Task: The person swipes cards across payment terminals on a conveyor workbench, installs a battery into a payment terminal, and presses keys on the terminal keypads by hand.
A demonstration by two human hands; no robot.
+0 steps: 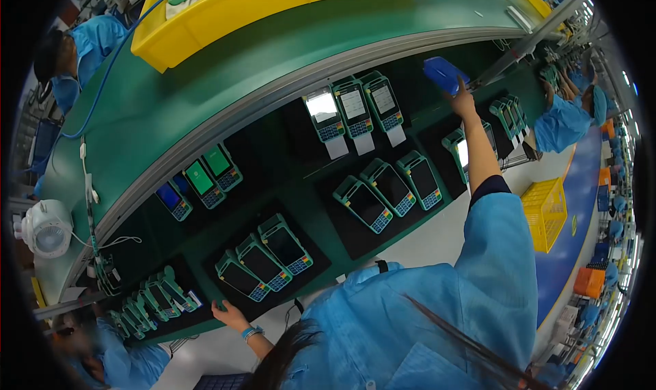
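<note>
My right hand [462, 103] is stretched out to the far side of the green bench, its fingers closed on the edge of a blue plastic box [443, 74]. My left hand [231, 316] rests at the near bench edge, fingers apart and holding nothing. Closest to it is a card payment terminal [240, 276], one of three dark-screened units lying on a black mat. Another dark-screened terminal [391, 186] lies in a trio near the middle. Behind those, a lit terminal [353, 108] and its two neighbours have white paper slips sticking out.
A raised green shelf [287, 65] with a metal edge runs along the back, bearing a yellow bin [225, 24]. More terminals [160, 298] stand at the left end. A white fan [49, 229] is at far left. A yellow crate [544, 216] stands at right. Co-workers sit at both ends.
</note>
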